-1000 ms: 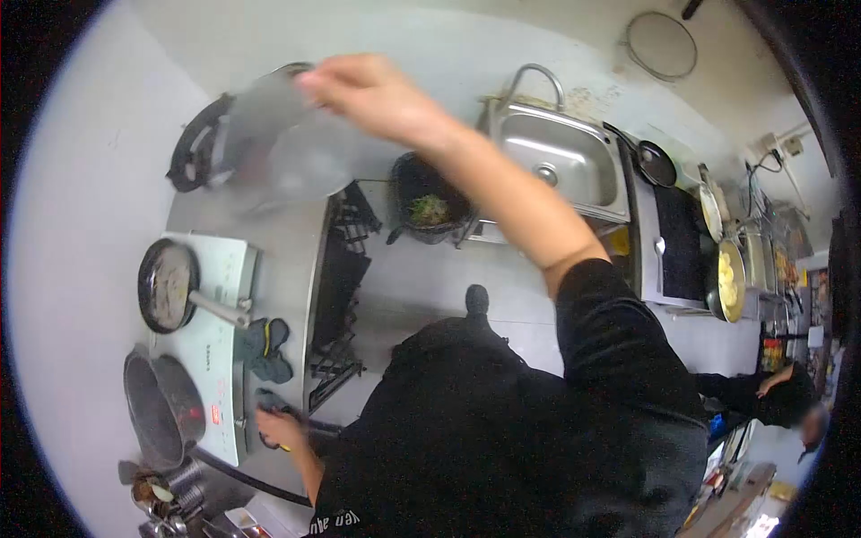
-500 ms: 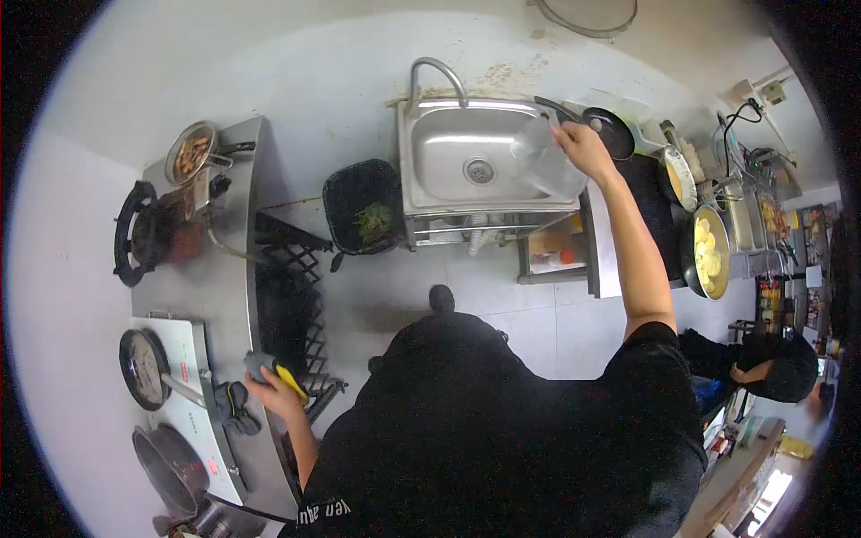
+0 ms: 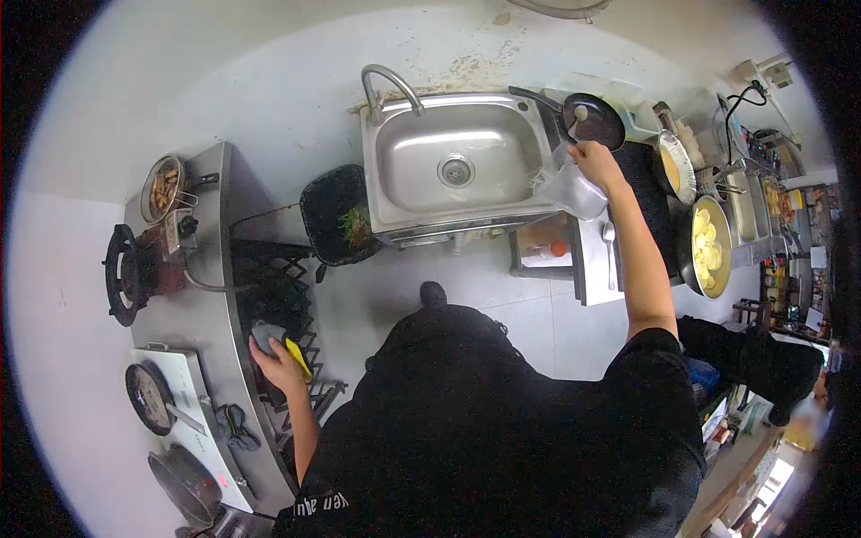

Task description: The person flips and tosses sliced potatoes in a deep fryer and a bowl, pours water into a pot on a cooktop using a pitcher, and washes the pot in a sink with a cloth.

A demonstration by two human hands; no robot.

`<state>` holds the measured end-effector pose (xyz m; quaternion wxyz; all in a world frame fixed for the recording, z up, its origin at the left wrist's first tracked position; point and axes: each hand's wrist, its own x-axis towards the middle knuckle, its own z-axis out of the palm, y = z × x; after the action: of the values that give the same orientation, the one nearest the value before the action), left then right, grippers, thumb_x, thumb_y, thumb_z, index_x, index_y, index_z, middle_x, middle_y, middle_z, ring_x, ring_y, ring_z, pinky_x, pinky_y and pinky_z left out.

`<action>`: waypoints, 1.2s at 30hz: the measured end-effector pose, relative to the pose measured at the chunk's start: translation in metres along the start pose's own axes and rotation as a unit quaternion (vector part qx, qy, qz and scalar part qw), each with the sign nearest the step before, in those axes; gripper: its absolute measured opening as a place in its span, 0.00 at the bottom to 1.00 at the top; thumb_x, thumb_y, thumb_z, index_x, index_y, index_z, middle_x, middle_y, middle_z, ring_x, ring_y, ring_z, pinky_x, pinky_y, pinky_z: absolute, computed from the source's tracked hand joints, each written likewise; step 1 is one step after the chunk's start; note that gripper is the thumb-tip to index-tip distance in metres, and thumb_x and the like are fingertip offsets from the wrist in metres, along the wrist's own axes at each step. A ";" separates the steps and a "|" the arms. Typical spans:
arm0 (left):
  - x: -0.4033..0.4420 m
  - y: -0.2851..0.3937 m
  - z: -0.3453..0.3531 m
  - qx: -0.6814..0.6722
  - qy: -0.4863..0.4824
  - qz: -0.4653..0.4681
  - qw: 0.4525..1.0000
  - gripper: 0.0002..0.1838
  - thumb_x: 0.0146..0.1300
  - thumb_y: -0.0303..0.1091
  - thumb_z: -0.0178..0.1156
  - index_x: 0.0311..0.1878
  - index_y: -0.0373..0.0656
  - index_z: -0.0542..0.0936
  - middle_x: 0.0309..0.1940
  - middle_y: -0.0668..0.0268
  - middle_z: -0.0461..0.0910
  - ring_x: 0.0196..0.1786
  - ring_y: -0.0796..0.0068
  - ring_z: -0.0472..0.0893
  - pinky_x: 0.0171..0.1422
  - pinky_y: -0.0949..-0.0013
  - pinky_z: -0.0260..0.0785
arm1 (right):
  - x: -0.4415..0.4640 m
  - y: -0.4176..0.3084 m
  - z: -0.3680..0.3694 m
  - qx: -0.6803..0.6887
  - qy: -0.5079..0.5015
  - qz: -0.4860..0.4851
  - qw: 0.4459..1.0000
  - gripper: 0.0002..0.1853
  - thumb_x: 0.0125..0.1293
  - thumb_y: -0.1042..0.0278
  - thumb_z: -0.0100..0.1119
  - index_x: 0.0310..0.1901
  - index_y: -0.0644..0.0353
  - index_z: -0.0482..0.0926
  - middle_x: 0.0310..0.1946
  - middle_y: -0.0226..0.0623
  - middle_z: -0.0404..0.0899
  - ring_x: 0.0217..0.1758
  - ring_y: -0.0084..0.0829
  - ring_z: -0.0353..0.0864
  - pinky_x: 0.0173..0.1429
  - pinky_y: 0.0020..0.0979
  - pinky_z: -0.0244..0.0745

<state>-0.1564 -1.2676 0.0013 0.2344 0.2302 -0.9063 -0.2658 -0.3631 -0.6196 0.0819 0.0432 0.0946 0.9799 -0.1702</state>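
Observation:
My right hand is closed on the top of a clear plastic jug. The jug hangs over the right rim of the steel sink, tilted, its mouth towards the basin. Near the left counter's edge, my left hand is wrapped round a soft grey and yellow cloth. Its folds are partly hidden by the fingers. A metal spoon lies on the white surface below the right forearm.
The tap arches over the sink. A black bin with green scraps stands left of it. On the left counter are a gas burner and pans. At right are a black pan and a pan of yellow slices. Another person is at far right.
The view has shifted, and the jug has moved rightward from over the basin to the sink's right rim. The spoon has come into sight. My left hand still holds the cloth.

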 end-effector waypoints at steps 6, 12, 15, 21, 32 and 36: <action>0.012 0.008 0.020 -0.047 -0.057 -0.057 0.996 0.23 0.66 0.40 0.57 0.57 0.32 0.72 0.53 0.46 0.76 0.55 0.53 0.76 0.62 0.61 0.64 | 0.017 -0.002 -0.007 -0.056 -0.031 -0.014 0.998 0.19 0.65 0.55 0.53 0.36 0.66 0.82 0.35 0.57 0.80 0.43 0.54 0.80 0.50 0.48 0.74; 0.035 0.055 0.043 -0.053 -0.097 -0.076 0.991 0.22 0.57 0.46 0.67 0.45 0.36 0.78 0.36 0.54 0.82 0.38 0.62 0.81 0.47 0.63 0.71 | 0.031 -0.022 0.005 -0.158 -0.008 -0.089 0.983 0.15 0.63 0.58 0.54 0.33 0.63 0.83 0.32 0.53 0.81 0.39 0.50 0.82 0.46 0.46 0.77; 0.036 0.066 0.057 -0.080 -0.122 -0.068 0.987 0.22 0.56 0.45 0.68 0.44 0.36 0.78 0.35 0.54 0.82 0.37 0.63 0.80 0.45 0.64 0.71 | 0.024 -0.054 0.011 -0.241 0.007 -0.146 0.960 0.13 0.62 0.59 0.55 0.29 0.58 0.83 0.28 0.48 0.82 0.35 0.46 0.84 0.41 0.44 0.79; 0.044 0.092 0.076 -0.058 -0.162 -0.001 0.985 0.15 0.55 0.38 0.67 0.37 0.36 0.77 0.31 0.54 0.80 0.35 0.60 0.80 0.44 0.62 0.71 | 0.011 -0.076 0.012 -0.324 0.016 -0.193 0.926 0.09 0.59 0.63 0.56 0.28 0.56 0.83 0.25 0.45 0.82 0.32 0.43 0.84 0.39 0.44 0.80; 0.114 0.127 0.148 -0.036 -0.234 0.292 0.927 0.22 0.48 0.22 0.60 0.50 0.39 0.73 0.45 0.53 0.77 0.52 0.50 0.76 0.56 0.57 0.68 | 0.010 -0.054 0.008 0.146 0.008 0.014 0.989 0.24 0.66 0.48 0.54 0.35 0.68 0.80 0.32 0.49 0.83 0.39 0.50 0.82 0.44 0.40 0.74; 0.159 0.199 0.193 0.006 -0.393 0.332 0.858 0.34 0.50 0.23 0.58 0.65 0.46 0.68 0.55 0.53 0.75 0.58 0.52 0.74 0.63 0.59 0.66 | 0.025 -0.063 0.092 0.327 0.034 0.145 0.933 0.32 0.63 0.35 0.53 0.37 0.64 0.84 0.36 0.47 0.84 0.42 0.38 0.82 0.50 0.37 0.72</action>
<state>-0.4454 -1.1312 0.0222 -0.0688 -0.2062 -0.9474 -0.2349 -0.3956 -0.7050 0.0133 0.0012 0.2503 0.8466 -0.4696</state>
